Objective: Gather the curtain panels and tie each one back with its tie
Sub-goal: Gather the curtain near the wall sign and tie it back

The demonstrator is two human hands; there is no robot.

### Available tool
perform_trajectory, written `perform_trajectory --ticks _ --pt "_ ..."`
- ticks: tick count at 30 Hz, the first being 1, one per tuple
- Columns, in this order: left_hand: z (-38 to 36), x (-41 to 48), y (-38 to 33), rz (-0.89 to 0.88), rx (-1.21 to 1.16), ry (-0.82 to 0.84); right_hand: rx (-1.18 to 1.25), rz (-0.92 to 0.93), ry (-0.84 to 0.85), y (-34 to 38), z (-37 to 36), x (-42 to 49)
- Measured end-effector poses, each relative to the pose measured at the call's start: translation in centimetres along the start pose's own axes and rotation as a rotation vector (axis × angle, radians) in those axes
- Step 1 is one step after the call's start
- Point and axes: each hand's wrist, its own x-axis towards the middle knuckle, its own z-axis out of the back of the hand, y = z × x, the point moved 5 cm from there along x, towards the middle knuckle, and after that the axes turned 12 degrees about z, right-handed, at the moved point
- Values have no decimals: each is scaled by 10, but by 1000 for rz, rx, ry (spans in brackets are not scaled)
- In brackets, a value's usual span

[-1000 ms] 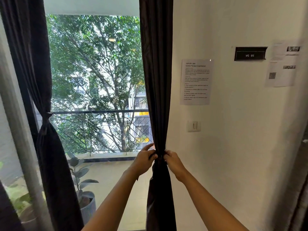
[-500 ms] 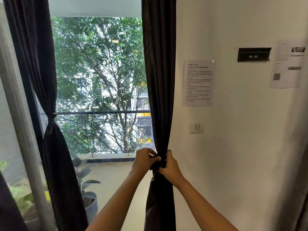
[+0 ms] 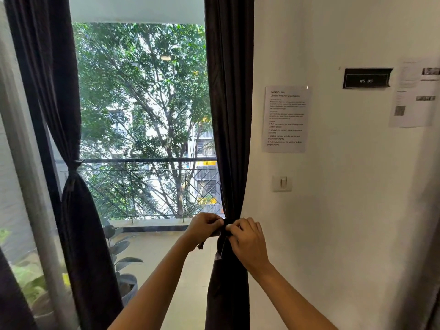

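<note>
Now, right curtain [image 3: 228, 115]: bunched into a narrow column at the edge of the wall [image 3: 333, 234] and nipped in where both hands meet. Gathering it there leaves the window open to the view.
Right tie [image 3: 224, 223]: a dark band round the bunched cloth, between the two hands. One loose end hangs just below the left hand. I'd say the knot is being made or drawn snug and is not yet finished.
Left hand [image 3: 204, 226]: fingers curled, gripping the tie on the window side of the curtain.
Right hand [image 3: 247, 239]: fingers curled in, pinching the tie on the wall side, with the back of the hand towards me.
Why both hands: each seems to hold one end, so the band is taut round the cloth while it is fastened.
Left curtain [image 3: 59, 91]: already gathered and cinched by the left tie [image 3: 72, 166] beside the window frame, so that panel looks done.
Nearby: a potted plant [image 3: 119, 246] low between the curtains; a printed sheet [image 3: 287, 119] and a light switch [image 3: 282, 183] on the wall.
</note>
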Motion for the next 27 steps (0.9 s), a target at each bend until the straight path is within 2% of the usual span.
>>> perform_trajectory --ticks 8,15,18,21,24,27 --pt "-17 4 -13 -82 -64 9 -22 -80 -97 -16 24 38" --pt "-25 6 -15 -276 147 -18 61 -392 -163 -33 24 29" --pt "-23 11 -21 -293 271 -74 -113 -234 -152 -32 25 26" --pt "-22 9 -27 -333 349 -106 -260 -95 -67 -34 21 14" --pt "-22 8 -28 -347 363 -130 -253 -65 73 -29 9 4" --pt "-24 9 -28 -359 395 -163 -226 -84 104 -27 7 7"
